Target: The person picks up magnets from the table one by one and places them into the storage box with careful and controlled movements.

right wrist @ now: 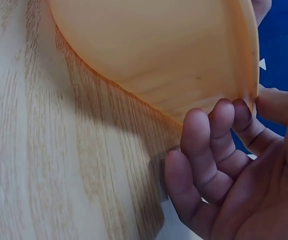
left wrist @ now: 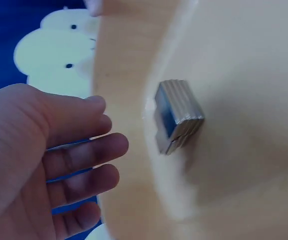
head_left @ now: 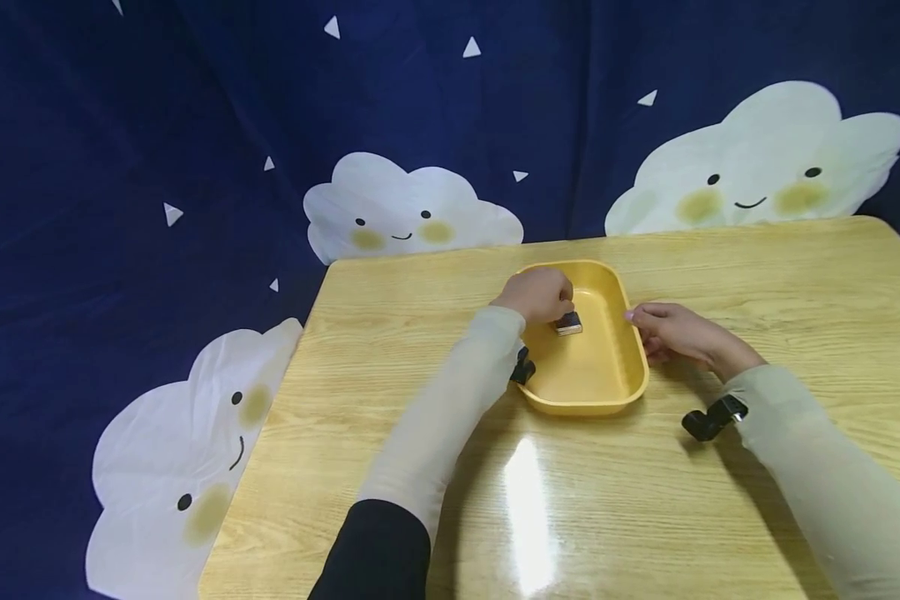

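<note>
A yellow-orange plastic tray (head_left: 581, 408) stands on the wooden table. Inside it is a small stack of thin flat pieces (head_left: 568, 323) with silvery edges and a dark face; their exact kind is unclear. My left hand (head_left: 536, 293) is over the tray's left side, close to the stack. In the left wrist view its fingers (left wrist: 91, 152) are loosely bent, with a gap between them and the stack (left wrist: 186, 102). My right hand (head_left: 678, 335) pinches the tray's right rim, the thumb at the edge and the fingers (right wrist: 196, 135) against the outer wall in the right wrist view.
The wooden table (head_left: 390, 350) extends around the tray on every side. Behind and to the left hangs a dark blue cloth (head_left: 157, 125) printed with white clouds and triangles. Black wrist devices (head_left: 712, 418) sit on both sleeves.
</note>
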Tool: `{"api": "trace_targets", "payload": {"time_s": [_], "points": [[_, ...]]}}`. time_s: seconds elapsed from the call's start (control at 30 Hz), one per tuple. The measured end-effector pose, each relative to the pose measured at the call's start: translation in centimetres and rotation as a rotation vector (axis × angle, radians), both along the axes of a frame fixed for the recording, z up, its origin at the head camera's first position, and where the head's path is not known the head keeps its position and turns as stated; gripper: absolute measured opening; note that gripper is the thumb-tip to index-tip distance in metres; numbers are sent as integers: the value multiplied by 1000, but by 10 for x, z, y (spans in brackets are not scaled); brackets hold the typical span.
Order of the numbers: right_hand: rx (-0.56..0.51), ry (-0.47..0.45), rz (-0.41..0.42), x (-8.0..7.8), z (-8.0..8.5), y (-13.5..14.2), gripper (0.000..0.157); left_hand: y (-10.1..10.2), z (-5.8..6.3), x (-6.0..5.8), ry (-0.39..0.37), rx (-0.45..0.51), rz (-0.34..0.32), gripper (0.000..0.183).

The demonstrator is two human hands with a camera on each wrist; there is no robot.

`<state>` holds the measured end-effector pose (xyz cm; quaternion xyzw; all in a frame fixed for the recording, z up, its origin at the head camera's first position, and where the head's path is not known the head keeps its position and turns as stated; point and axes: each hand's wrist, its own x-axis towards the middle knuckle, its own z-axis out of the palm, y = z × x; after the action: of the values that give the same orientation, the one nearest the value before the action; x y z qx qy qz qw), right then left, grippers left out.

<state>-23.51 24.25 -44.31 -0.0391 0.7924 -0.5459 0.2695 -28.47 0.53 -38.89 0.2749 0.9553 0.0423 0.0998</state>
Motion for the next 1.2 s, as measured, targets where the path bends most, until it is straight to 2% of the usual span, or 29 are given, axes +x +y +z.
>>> {"api": "trace_targets", "payload": {"time_s": [0.1,0.33,0.57,0.67,0.77,0.87,0.97,1.07,1.2], "points": [[-16,1,-6,-1,-1,1,30,-11,8,5,27,43,5,19],[-17,4,-9,-1,0,0,30,-48,19,16,108,102,39,35],[-4,4,-7,0,2,-1,32,-83,24,27,130,194,82,36],[-1,6,-3,-1,2,1,32,-93,24,31,103,254,111,38],[3,23,-7,-1,1,1,32,-101,18,32,71,294,140,42],[14,47,-10,0,1,-2,32,-109,7,34,46,288,162,44],[35,69,-5,2,4,-4,32,-119,-6,41,25,276,172,45],[58,81,3,4,6,-6,30,-128,-18,48,-6,304,187,45],[100,82,15,6,9,-9,30,-138,-28,58,-47,333,204,47]]}}
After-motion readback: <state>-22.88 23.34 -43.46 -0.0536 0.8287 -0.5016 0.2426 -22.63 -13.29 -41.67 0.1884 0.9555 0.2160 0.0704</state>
